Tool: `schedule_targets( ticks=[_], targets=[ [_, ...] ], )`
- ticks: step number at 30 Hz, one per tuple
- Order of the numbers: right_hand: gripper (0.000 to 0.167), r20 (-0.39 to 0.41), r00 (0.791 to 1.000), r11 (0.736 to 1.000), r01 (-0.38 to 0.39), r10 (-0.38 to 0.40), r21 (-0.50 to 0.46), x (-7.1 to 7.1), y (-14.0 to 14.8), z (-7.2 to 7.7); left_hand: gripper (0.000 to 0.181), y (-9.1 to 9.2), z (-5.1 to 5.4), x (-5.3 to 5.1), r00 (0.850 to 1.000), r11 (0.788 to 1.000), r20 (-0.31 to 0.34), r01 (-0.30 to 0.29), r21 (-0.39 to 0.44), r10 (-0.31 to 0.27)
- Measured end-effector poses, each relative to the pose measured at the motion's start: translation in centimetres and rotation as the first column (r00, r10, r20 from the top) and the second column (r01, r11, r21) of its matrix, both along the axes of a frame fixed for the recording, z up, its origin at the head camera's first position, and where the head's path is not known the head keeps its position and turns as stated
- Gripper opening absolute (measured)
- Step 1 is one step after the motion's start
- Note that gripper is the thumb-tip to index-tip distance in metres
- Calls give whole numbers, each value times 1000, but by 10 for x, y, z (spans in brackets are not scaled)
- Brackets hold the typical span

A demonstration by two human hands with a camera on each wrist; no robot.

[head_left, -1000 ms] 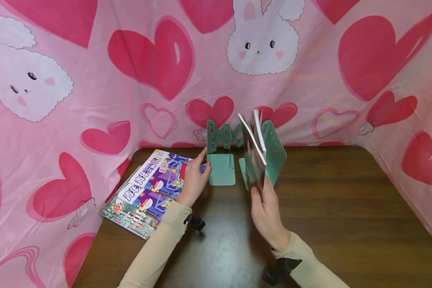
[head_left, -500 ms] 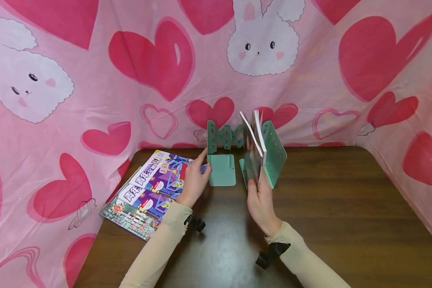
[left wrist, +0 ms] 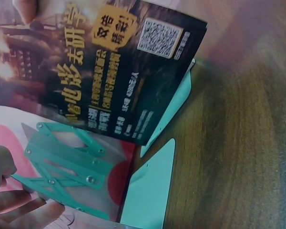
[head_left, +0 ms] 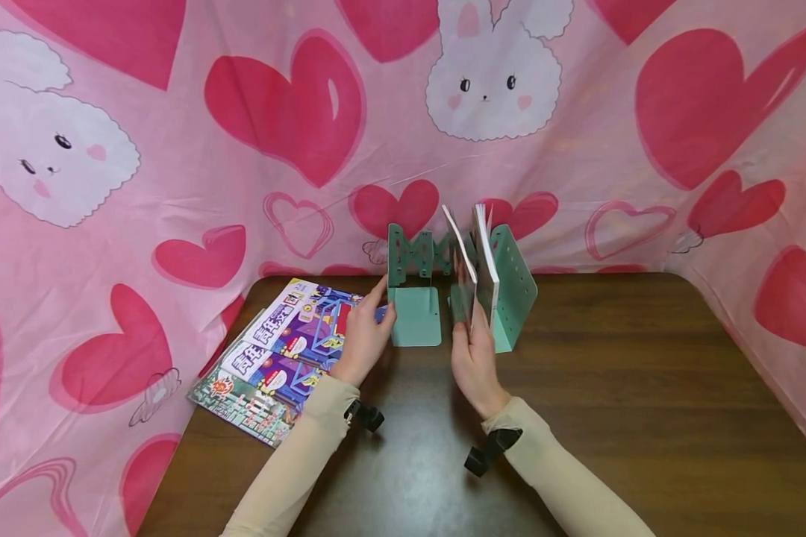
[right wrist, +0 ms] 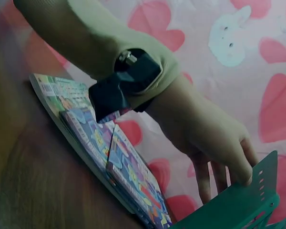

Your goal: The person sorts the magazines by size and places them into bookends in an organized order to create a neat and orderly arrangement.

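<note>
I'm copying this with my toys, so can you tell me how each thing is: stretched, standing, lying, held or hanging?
Green stand: stretched out, upright on the table
Held magazine: closed, tilted
Right grip: holding that magazine
White-edged reading matter: standing by the stand's right panel; can't tell how many
Left grip: holding the stand's left panel
Purple magazines: closed, lying overlapped
Pink cloth: hanging, wrinkled

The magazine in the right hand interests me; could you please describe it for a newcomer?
On the dark wooden table, find the green bookend near the back edge. Toward its right panel, the right hand grips the magazine, left of another standing one. Its dark cover, with gold lettering and QR code, sets it apart from the purple magazines lying flat.
</note>
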State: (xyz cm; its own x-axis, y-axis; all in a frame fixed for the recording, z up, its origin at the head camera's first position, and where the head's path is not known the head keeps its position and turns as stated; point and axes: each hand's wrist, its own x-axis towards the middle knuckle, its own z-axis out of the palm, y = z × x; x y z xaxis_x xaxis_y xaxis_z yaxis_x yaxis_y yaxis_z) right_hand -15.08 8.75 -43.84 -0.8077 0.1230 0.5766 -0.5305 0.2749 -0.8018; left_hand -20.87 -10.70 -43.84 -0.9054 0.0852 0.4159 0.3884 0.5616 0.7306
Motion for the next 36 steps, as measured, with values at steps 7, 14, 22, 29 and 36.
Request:
schedule_targets(
  ticks=[7,14,22,29,36],
  targets=[
    [66,-27,1000,1000,6,-5,11,-13,-6,-3,56,0,-1,0,1000,1000,-6,-6,-11,6],
    [67,-4,1000,1000,-6,6,8,-20,-11,-5,56,0,0,0,1000,1000,2,4,-10,-4],
    [70,6,999,999,-32,32,12,-30,-16,-9,57,0,0,1,1000,1000,16,1,5,-2],
    [69,-8,1000,999,-27,27,35,-37,-18,-15,57,0,-1,1,1000,1000,-5,-10,0,10],
    [65,-17,1000,999,-20,21,46,-43,-20,-18,58,0,0,1,1000,1000,6,-6,9,6]
  ],
)
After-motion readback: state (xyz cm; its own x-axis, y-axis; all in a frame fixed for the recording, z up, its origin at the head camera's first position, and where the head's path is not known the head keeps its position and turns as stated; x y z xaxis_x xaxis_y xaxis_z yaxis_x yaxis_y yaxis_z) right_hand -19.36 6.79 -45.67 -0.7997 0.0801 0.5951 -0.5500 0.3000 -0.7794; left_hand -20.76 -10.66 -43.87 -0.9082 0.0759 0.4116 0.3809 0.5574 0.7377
